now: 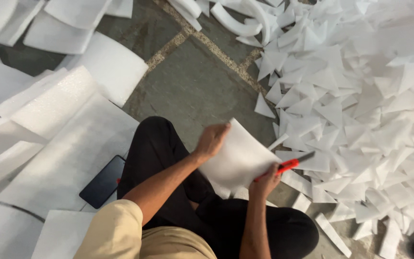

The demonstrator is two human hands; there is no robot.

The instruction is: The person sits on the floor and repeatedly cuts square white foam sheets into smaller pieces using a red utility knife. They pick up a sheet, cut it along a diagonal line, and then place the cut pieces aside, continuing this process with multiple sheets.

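My left hand (212,140) grips the top edge of a white foam sheet (239,158) held above my lap. My right hand (266,181) is closed around a red utility knife (291,164), its blade out and lying at the sheet's right edge. I sit on the floor in black trousers, one knee raised under the left forearm.
A large heap of white foam triangles (355,96) covers the floor to the right. Big uncut foam sheets (58,129) lie stacked on the left, with a dark phone (103,181) on them beside my leg. Grey stone floor (192,81) shows ahead.
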